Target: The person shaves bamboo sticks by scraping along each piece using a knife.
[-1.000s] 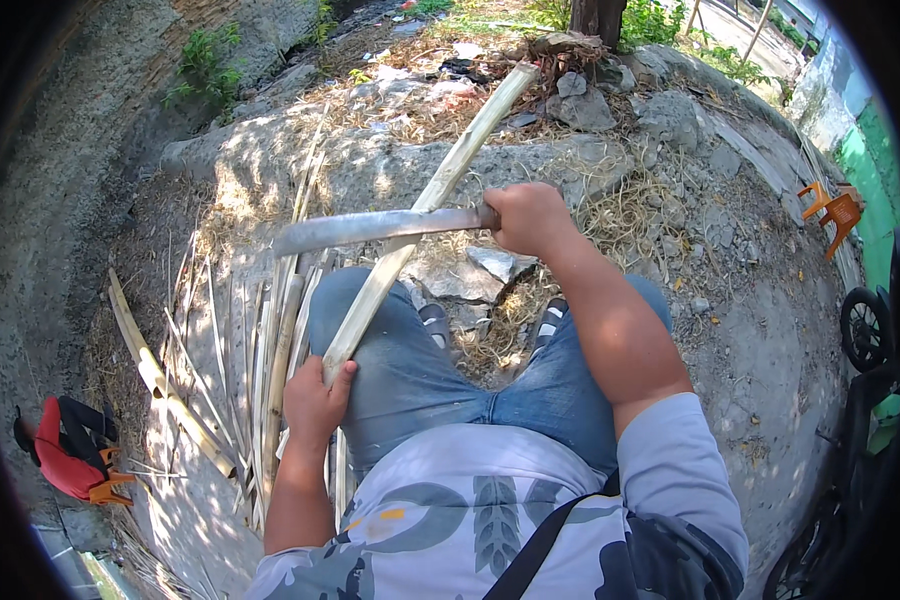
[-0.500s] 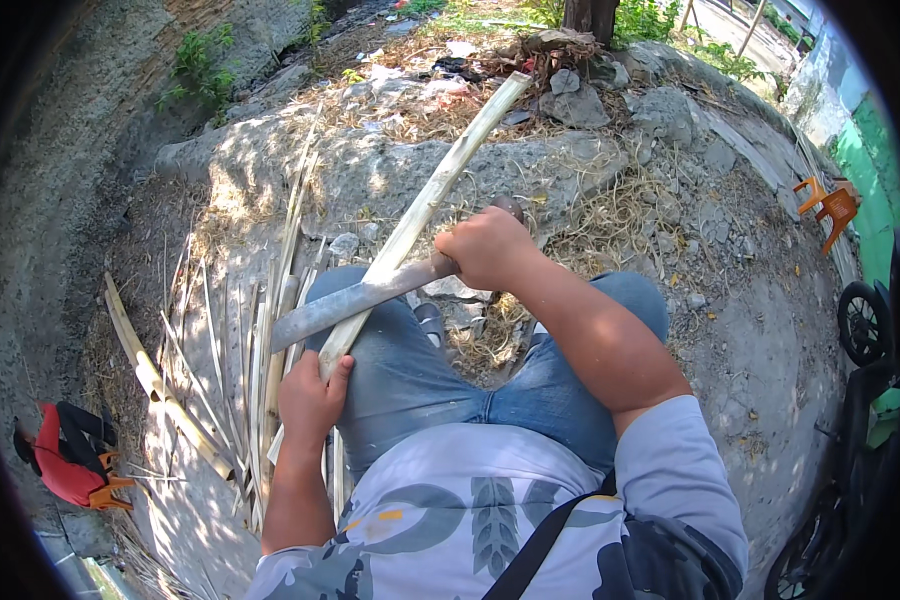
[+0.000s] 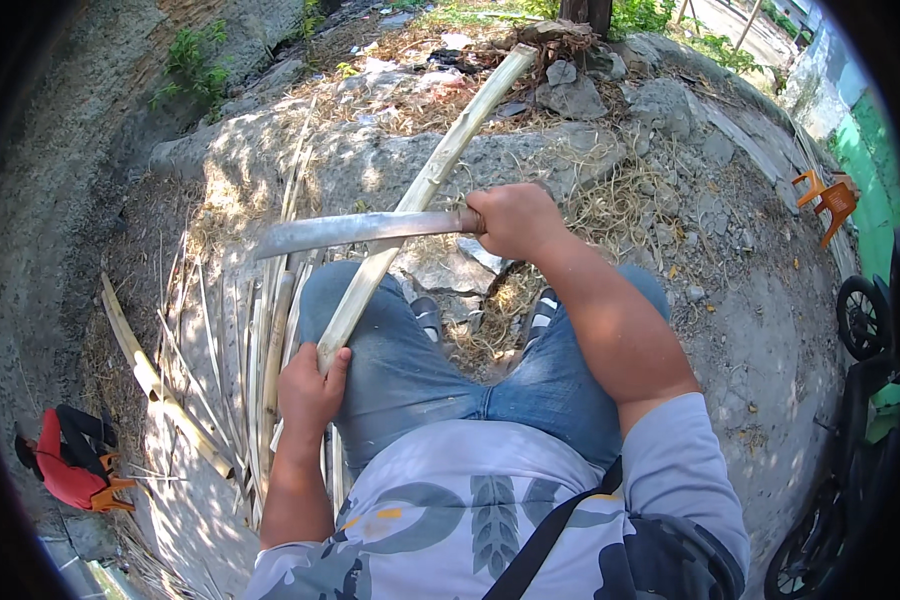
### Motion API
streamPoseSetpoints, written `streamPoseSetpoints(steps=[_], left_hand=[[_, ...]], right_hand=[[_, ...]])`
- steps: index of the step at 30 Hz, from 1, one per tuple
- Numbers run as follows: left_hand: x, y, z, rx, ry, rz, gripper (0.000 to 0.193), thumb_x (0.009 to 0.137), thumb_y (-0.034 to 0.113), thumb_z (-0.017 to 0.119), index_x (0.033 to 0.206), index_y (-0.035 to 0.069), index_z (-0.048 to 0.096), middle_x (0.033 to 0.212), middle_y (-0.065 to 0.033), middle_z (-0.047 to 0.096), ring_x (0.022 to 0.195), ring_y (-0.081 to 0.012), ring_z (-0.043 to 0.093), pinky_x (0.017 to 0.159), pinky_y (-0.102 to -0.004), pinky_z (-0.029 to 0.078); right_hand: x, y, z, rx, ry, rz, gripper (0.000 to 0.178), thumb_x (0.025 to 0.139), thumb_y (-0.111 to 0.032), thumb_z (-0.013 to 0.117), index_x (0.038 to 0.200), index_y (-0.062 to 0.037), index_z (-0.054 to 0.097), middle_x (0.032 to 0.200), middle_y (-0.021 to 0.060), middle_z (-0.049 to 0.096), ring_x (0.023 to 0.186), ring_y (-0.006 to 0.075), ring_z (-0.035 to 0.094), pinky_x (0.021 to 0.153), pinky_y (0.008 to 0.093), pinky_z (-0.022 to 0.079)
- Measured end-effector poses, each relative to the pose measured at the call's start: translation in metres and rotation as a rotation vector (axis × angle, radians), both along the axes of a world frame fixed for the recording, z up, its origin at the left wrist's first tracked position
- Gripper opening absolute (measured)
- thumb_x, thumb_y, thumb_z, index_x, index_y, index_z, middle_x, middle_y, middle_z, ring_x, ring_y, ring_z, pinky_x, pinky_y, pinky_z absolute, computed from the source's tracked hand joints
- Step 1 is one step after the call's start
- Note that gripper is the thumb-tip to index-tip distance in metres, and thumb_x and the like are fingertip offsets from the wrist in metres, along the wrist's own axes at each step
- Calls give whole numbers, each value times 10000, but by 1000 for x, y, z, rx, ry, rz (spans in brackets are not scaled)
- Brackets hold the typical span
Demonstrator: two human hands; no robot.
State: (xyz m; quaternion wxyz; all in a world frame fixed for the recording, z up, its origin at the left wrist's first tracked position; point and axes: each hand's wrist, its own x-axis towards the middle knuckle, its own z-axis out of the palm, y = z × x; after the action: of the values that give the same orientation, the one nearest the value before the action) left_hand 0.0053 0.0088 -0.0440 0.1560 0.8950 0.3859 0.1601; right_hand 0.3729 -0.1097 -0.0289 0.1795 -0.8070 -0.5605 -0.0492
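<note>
My left hand point(image 3: 310, 388) is closed round the near end of a long, pale bamboo slat point(image 3: 438, 168), over my left thigh. From there the slat slants up and away to the right, its far end above the rubble. In my right hand point(image 3: 518, 222) is the handle of a machete, fingers wrapped round it. The machete's curved steel blade point(image 3: 335, 231) points left and crosses over the middle of the slat; whether its edge touches the wood I cannot tell.
Several thin bamboo strips point(image 3: 260, 370) lie left of my leg, beside a longer split bamboo piece point(image 3: 165, 390). Shavings point(image 3: 595, 215) and rocks point(image 3: 575, 95) cover the ground ahead. A person in red point(image 3: 65, 460) sits far left. An orange chair point(image 3: 828, 203) and a motorcycle point(image 3: 860, 400) stand right.
My right hand and the machete have moved away from me along the slat, and the blade has turned nearly level. The slat's far end has shifted slightly outward; my left hand keeps its hold.
</note>
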Motion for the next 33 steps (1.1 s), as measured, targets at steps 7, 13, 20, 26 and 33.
streamPoseSetpoints(steps=[7,13,20,26,33], left_hand=[[-5,1,0,38,33,-11,572,935,549,665,774,14,541,702,-237,605,673,-475,608,589,-536,458],[11,2,2,-2,-1,4,573,934,545,668,775,9,541,726,-244,611,695,-468,614,614,-536,463],[5,2,-1,63,-20,-42,526,931,487,698,765,14,540,699,-239,602,654,-467,604,585,-531,462],[4,4,-1,129,-14,-63,501,928,462,711,769,18,542,676,-232,598,639,-470,602,564,-528,456],[12,5,0,43,0,-25,498,937,476,692,800,15,560,692,-235,607,658,-467,610,591,-538,461]], right_hand=[[-12,11,7,-56,-142,232,108,777,-175,706,878,-149,678,786,74,720,842,295,732,712,451,551],[24,-5,-2,-19,34,-213,159,785,-233,723,906,-152,658,832,98,713,830,339,712,745,499,551],[5,-6,8,-120,25,-36,166,780,-238,727,906,-145,671,823,107,715,841,330,720,770,480,561],[-20,12,1,-21,-148,303,151,730,-222,723,827,-131,652,714,101,681,713,328,696,671,446,524],[28,-6,0,6,105,-298,163,798,-247,726,909,-145,664,834,114,720,824,364,711,744,510,551]])
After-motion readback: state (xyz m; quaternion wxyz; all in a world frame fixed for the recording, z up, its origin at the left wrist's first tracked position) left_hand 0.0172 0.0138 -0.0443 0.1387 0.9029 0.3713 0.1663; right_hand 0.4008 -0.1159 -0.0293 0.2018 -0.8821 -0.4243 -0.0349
